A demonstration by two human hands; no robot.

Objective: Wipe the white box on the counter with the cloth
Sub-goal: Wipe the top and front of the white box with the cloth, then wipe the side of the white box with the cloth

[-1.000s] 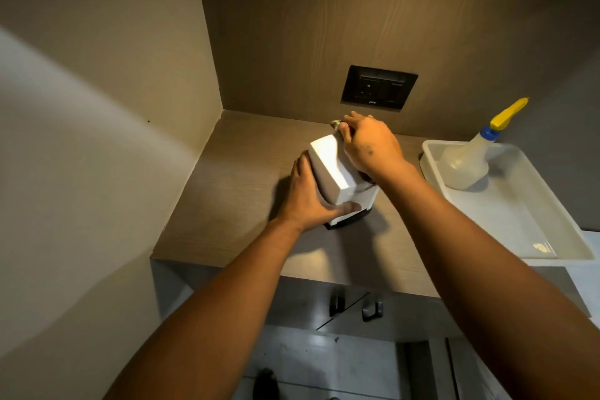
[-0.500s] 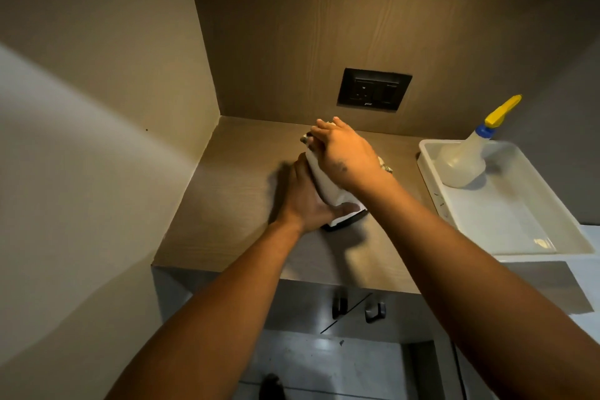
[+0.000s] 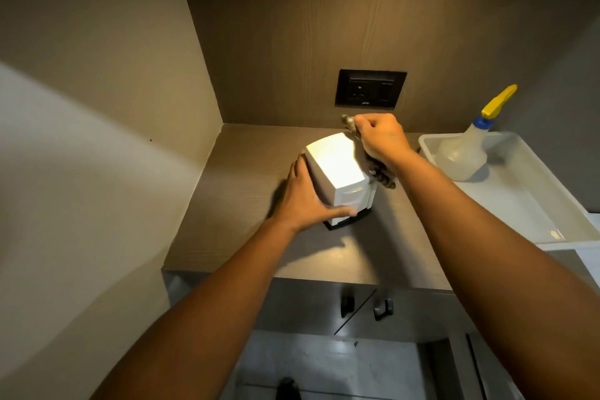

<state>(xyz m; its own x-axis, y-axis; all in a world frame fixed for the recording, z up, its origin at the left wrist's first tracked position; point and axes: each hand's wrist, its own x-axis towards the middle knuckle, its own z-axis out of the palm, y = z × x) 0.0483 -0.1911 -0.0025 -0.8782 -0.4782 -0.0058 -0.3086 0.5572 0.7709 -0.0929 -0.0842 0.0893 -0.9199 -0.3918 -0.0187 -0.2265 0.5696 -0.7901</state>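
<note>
The white box (image 3: 337, 166) with a dark base stands on the wood-grain counter (image 3: 246, 172), its top brightly lit. My left hand (image 3: 305, 198) grips its left side, thumb across the lower front. My right hand (image 3: 380, 136) is closed on a dark patterned cloth (image 3: 381, 174), held against the box's right rear edge. Part of the cloth pokes out above my fingers and part hangs below my wrist along the box's right side.
A white tray (image 3: 532, 208) sits at the right of the counter holding a clear spray bottle (image 3: 464, 153) with a yellow trigger. A black wall socket (image 3: 370, 88) is on the back panel. Walls close in on the left. Cabinet handles (image 3: 383, 308) lie below the counter edge.
My right hand with the cloth has moved from over the box's top to its right rear edge, uncovering the top. My left hand keeps its hold.
</note>
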